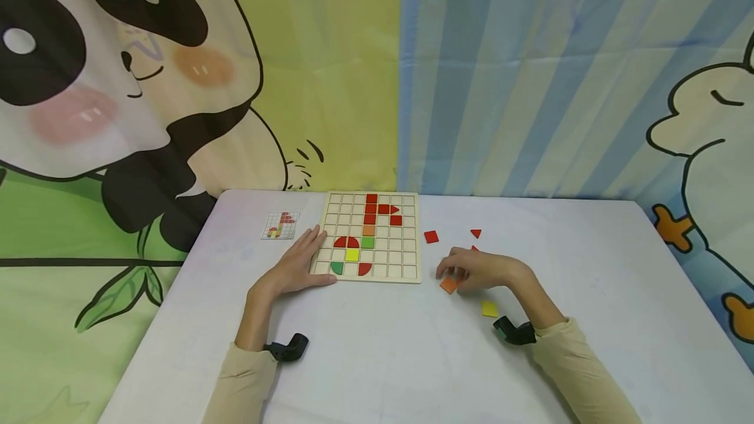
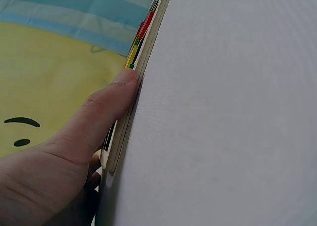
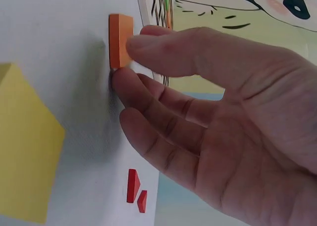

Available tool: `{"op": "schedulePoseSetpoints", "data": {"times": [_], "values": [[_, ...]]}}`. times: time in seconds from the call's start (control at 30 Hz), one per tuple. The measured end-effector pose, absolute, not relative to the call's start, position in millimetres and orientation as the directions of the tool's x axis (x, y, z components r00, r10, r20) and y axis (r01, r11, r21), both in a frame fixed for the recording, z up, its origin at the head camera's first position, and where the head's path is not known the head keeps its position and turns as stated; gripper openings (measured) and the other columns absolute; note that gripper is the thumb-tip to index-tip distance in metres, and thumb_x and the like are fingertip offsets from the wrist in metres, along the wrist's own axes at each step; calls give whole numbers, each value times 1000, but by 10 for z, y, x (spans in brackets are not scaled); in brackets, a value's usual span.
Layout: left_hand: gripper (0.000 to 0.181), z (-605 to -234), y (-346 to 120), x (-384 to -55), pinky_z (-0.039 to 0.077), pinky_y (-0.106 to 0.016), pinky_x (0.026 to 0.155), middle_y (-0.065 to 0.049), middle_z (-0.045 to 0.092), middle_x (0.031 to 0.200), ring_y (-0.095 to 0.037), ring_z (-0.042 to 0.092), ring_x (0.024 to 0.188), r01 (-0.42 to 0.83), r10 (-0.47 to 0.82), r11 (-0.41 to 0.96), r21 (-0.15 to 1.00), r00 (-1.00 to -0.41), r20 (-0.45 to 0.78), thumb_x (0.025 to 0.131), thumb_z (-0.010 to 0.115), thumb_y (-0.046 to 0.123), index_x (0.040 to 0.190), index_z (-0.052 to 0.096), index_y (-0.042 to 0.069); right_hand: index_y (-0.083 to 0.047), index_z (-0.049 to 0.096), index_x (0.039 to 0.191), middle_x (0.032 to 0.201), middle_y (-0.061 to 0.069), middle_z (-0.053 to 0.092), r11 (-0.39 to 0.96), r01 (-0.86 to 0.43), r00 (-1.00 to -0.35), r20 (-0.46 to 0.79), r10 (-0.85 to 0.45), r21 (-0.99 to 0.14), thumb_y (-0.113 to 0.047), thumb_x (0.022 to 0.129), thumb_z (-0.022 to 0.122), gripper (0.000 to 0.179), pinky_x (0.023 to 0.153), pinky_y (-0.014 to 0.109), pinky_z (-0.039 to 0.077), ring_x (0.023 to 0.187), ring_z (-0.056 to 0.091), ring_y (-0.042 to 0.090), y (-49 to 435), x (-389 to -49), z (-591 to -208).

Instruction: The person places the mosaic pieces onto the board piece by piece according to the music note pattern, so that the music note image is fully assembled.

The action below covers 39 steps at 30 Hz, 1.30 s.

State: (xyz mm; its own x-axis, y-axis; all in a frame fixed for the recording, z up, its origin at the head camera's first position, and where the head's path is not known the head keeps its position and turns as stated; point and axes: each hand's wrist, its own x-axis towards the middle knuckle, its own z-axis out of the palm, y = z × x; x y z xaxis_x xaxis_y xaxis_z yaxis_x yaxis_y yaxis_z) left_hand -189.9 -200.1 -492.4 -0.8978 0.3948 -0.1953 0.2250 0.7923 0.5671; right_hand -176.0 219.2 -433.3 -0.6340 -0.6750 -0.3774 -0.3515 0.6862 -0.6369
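Head view — right hand [image 1: 482,271] at flat orange square [image 1: 448,285], gridded board [image 1: 393,256]

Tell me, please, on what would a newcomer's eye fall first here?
Probably the big panda, upper left in the head view. Next, the gridded board below the middle, with the left hand at its left edge; to its right, the right hand touches an orange square.

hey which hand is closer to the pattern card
Left. The left hand, touching the board, is close beside the pattern card; the right hand is farther, past the board's right edge.
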Motion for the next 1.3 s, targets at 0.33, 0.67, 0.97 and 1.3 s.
{"op": "schedulePoseSetpoints", "data": {"times": [0.33,0.67,0.97,1.3], "values": [[111,-4930,-2009,-1903,15,-67,125,-17,8,174,-41,4,161,238,405,788,568,-895,-187,85,80,53,165,19,6,-16,68,118,107,3,54,720,-372,-660,-378,-649,-586,4,88,70,36,80,24,49,93,53,13,2097,-1704,-4377],[110,-4934,-2003,-1910,15,-65,126,-14,8,175,-39,4,162,231,402,791,566,-895,-195,85,80,53,166,20,8,-14,62,97,95,2,50,707,-430,-682,-311,-662,-561,4,84,75,26,73,23,45,84,49,11,2078,-1716,-4464],[110,-4961,-2015,-1900,15,-65,126,-15,7,175,-39,4,162,231,402,791,566,-894,-198,86,80,52,166,19,8,-9,62,98,94,1,51,705,-427,-697,-291,-656,-567,4,81,70,23,71,22,43,81,48,11,2080,-1729,-4482],[109,-4948,-2012,-1908,15,-64,126,-15,8,175,-39,4,162,236,402,794,560,-895,-193,86,80,52,166,19,7,-6,68,107,99,0,64,625,-511,-696,-142,-703,-590,-5,91,73,17,77,25,54,84,57,10,2027,-1771,-4423]]}}
